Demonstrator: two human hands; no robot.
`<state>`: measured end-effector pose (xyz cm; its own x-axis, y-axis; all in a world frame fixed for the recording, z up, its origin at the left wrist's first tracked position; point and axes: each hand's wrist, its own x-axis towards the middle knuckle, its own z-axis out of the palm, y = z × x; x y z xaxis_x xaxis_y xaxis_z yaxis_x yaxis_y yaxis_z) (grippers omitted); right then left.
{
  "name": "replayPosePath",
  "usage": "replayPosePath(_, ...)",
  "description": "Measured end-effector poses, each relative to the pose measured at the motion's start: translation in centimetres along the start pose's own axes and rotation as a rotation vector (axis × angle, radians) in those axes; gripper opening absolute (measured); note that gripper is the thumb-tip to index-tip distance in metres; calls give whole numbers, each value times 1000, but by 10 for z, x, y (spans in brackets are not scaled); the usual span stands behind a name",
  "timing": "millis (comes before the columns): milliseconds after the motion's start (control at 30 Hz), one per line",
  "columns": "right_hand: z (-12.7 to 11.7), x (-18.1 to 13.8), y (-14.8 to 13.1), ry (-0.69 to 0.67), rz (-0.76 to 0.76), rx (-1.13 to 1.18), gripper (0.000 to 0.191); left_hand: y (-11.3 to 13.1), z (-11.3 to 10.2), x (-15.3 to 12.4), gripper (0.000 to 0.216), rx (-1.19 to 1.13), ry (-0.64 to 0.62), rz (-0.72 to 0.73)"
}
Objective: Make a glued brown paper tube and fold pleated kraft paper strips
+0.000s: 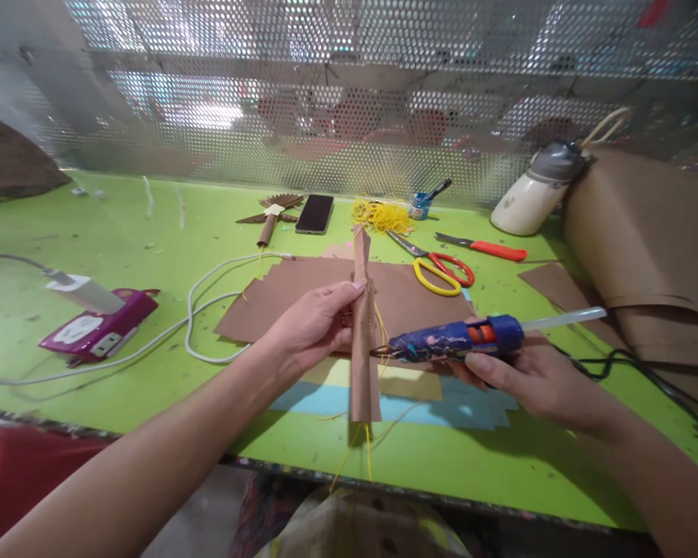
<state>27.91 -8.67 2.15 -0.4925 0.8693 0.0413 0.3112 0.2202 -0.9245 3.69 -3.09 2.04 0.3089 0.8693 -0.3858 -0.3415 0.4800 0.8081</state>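
Note:
My left hand [317, 324] is closed round a rolled brown paper tube [363, 364], held upright above the green table [151, 232], with thin yellow strands hanging from it. My right hand [535, 380] grips a blue glue gun [459, 339] held level, its nozzle touching the tube's right side. A clear glue stick pokes out of the gun's back end. A flat brown paper sheet [302, 294] lies under both hands, with blue and yellow paper [430, 407] beneath it.
Yellow-and-red scissors [439, 271], an orange-handled knife [482, 247], a phone [315, 213], yellow shreds [381, 215] and a finished paper piece [273, 213] lie behind. A purple power strip [96, 325] with white cables sits left. Brown paper rolls [645, 232] and a white jug [535, 190] stand right.

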Motion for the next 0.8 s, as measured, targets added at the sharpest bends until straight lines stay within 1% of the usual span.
replayPosePath(100, -1, -4, 5, -7, 27, -9, 21, 0, -1, 1, 15, -8, 18, -3)
replayPosePath(333, -5, -3, 8, -24, 24, -5, 30, -1, -2, 3, 15, -33, 27, -10)
replayPosePath(533, 0, 4, 7, 38, 30, 39, 37, -1, -4, 3, 15, -54, -11, -2)
replayPosePath(667, 2, 4, 6, 47, 45, 58, 38, 0, -3, 3, 15, -87, -13, 19)
replayPosePath(800, 1, 1, 3, 7, 40, 62, 35, 2, -2, 3, 15, -106, 3, 25)
